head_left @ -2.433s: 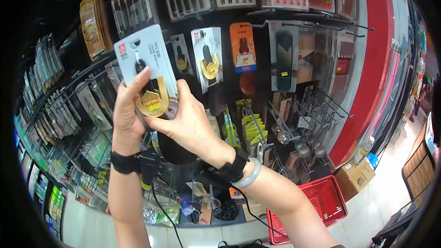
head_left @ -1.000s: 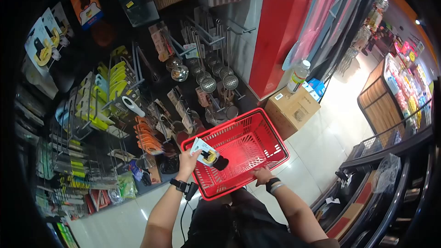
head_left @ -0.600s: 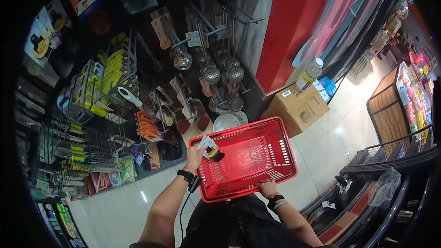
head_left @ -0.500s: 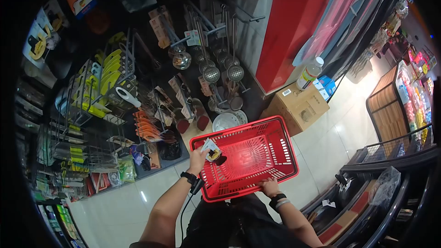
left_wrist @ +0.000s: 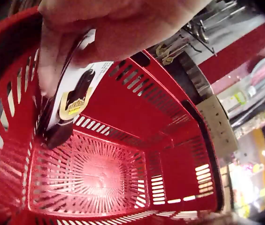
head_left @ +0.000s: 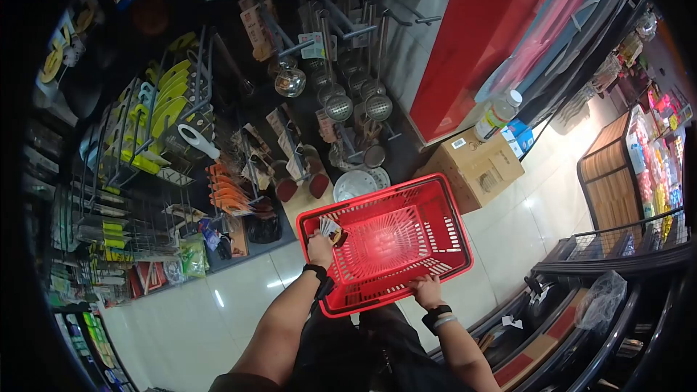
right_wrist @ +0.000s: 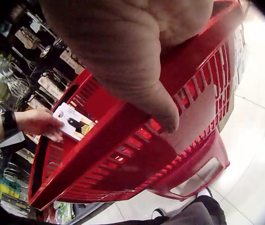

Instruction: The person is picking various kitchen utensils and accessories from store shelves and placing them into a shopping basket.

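My left hand (head_left: pixel 320 250) reaches over the left end of a red shopping basket (head_left: pixel 377 196). It pinches a carded kitchen utensil (left_wrist: pixel 78 96), a white backing card with a black handle, a gold crown label and a dark rounded end. In the left wrist view the card hangs tilted along the basket's inner wall, its upper part covered by the fingers. My right hand (head_left: pixel 427 290) grips the basket's near rim, its thumb over the outside in the right wrist view. Apart from the card, the basket shows only its slotted red floor.
Behind the basket hang skimmers (head_left: pixel 338 107) and green-handled tools (head_left: pixel 170 98) on rack hooks. A cardboard box (head_left: pixel 475 167) with a bottle (head_left: pixel 499 112) on it stands to the right. Low black shelving (head_left: pixel 581 319) lies at the lower right.
Both hands held the carded utensil up before the rack. The left hand has since brought it down into the basket, lately a little lower, while the right hand moved to the basket rim.
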`<state>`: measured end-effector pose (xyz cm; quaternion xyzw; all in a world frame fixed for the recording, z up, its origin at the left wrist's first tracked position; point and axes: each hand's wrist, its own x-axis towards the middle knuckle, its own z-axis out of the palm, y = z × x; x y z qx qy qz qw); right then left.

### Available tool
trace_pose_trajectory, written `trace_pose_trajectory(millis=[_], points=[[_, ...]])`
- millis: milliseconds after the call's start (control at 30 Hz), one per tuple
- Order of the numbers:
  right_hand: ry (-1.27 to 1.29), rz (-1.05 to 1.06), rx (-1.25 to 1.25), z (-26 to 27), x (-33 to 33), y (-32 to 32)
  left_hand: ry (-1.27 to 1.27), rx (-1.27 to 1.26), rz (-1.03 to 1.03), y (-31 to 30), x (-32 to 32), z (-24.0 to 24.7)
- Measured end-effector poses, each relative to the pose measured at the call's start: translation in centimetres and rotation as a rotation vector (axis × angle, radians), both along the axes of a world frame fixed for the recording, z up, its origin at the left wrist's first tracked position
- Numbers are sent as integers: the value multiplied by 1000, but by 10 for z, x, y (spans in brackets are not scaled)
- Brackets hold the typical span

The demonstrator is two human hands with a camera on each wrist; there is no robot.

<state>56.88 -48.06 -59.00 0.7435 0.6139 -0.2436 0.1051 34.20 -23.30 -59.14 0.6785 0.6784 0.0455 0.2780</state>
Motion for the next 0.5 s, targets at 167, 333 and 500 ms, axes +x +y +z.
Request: trace_pose_trajectory(millis=[167,333,500], points=[[24,-38,14,0,14,11,121,-26,-44,11,-4,22],[17,13,19,-7,35,19,265,-47,-207,13,-19,34],[-52,76,-17,-24,51,22,151,-17,-130,7,-30,52]])
